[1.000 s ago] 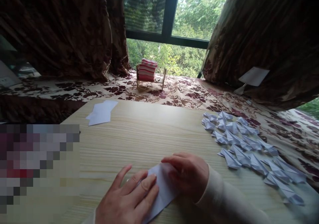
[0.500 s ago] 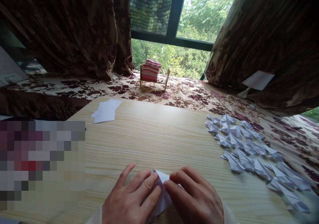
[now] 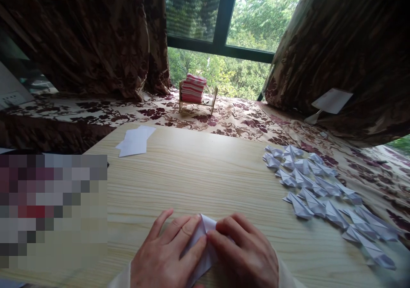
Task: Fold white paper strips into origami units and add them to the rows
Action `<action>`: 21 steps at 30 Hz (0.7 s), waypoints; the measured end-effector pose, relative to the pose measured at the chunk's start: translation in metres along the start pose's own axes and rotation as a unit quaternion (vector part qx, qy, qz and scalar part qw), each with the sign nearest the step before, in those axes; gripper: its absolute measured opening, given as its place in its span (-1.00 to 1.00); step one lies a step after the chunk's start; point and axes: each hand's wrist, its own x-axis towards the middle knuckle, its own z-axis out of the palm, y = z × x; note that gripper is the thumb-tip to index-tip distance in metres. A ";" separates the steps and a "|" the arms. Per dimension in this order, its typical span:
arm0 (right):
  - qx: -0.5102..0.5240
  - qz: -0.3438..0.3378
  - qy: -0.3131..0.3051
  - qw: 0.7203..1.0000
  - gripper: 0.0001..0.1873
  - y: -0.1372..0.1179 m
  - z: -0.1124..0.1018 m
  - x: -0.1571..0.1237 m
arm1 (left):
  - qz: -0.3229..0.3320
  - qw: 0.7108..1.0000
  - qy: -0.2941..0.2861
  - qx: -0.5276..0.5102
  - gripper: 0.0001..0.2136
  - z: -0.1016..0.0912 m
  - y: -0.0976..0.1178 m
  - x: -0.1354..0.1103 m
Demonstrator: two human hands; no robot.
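Under my hands near the table's front edge lies a partly folded white sheet of paper (image 3: 207, 254), its pointed top showing between the fingers. My left hand (image 3: 171, 249) rests over its left side, fingers stretched out and pressing it to the table. On the paper's right edge, the bent fingers of my right hand (image 3: 248, 249) close in a pinch. Part of the sheet is hidden beneath both hands. Off to the right lie several folded white paper pieces (image 3: 301, 209), pointed and loosely grouped.
The light wooden table (image 3: 192, 172) carries a few flat white paper sheets (image 3: 133, 142) at its far left. Behind it, a small wooden stand (image 3: 213, 102) with folded pink striped cloth (image 3: 194, 89) and a white lamp (image 3: 333, 101) sit on floral fabric. The left side is blurred out.
My left hand's fingers have spread a little apart, so more of the paper shows between the hands. My right hand has shifted slightly left along with the sheet.
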 end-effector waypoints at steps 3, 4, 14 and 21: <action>0.014 -0.004 0.007 1.000 -0.79 0.000 0.002 0.000 | -0.004 1.000 0.006 -0.005 -0.62 0.000 0.001 0.000; 0.017 -0.004 0.011 1.000 -0.78 0.000 0.001 0.000 | -0.006 1.000 0.008 -0.006 -0.62 0.001 0.001 0.000; 0.037 -0.007 0.039 0.999 -0.73 0.003 0.007 -0.004 | -0.009 1.000 0.017 -0.011 -0.63 0.001 0.000 -0.003; 0.048 0.002 0.030 0.998 -0.73 0.002 0.003 -0.006 | 0.002 1.000 0.030 -0.008 -0.62 -0.001 0.000 0.000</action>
